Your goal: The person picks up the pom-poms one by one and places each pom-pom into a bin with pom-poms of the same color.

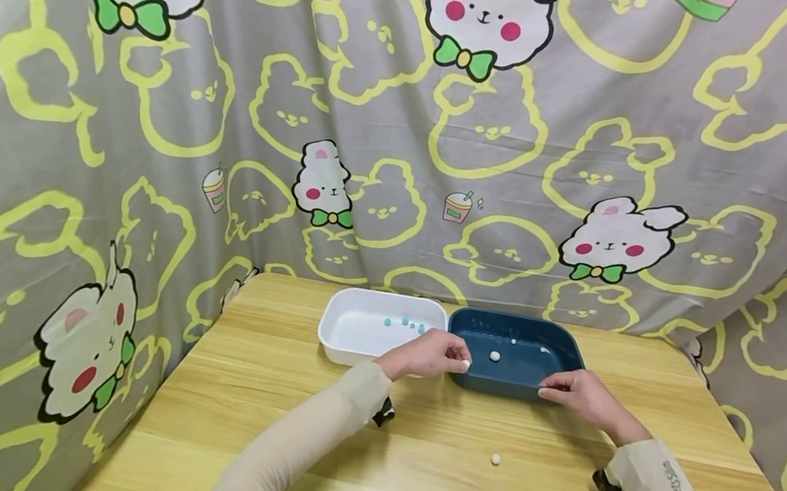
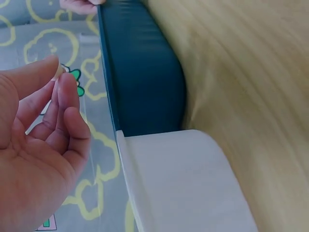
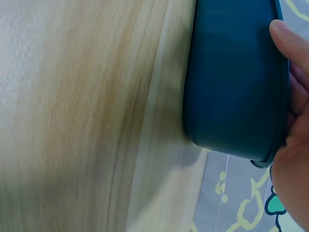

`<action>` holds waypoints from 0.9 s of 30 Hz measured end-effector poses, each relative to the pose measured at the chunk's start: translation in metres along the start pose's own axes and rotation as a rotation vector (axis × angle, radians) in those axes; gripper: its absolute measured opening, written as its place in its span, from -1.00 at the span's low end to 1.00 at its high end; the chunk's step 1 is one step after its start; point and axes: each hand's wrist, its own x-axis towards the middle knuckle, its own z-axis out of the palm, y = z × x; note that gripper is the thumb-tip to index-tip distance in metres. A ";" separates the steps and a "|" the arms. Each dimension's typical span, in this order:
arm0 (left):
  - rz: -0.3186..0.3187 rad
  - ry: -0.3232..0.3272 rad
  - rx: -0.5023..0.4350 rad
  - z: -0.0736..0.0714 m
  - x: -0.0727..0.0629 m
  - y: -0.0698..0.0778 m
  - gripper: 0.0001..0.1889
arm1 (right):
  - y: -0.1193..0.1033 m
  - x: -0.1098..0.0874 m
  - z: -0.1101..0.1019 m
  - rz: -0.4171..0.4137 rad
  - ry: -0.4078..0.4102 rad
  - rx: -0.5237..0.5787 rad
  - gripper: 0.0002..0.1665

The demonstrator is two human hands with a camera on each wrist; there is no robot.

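My left hand (image 1: 429, 353) pinches a small white ball (image 2: 60, 71) between thumb and fingertips, above the near left corner of a dark blue tray (image 1: 494, 386). With the thumb on the outside of the near wall, my right hand (image 3: 297, 116) grips that tray's rim at its right end. Several white balls of differing size lie in the dark tray, the biggest white ball (image 1: 494, 356) near the middle. Left of it, touching, stands a white tray (image 1: 344, 350) with several small light-blue balls (image 1: 388, 322) inside; my left hand and wrist hide part of it.
Both trays stand toward the back of a wooden table (image 1: 414, 477). Nearer the front edge, a loose white ball (image 1: 495, 459) lies on the tabletop between my forearms. A grey patterned curtain (image 1: 390, 134) hangs behind the table and along its sides.
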 end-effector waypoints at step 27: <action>-0.012 0.031 0.087 -0.012 0.027 0.012 -0.83 | 0.002 -0.001 0.001 -0.020 -0.004 0.005 -0.82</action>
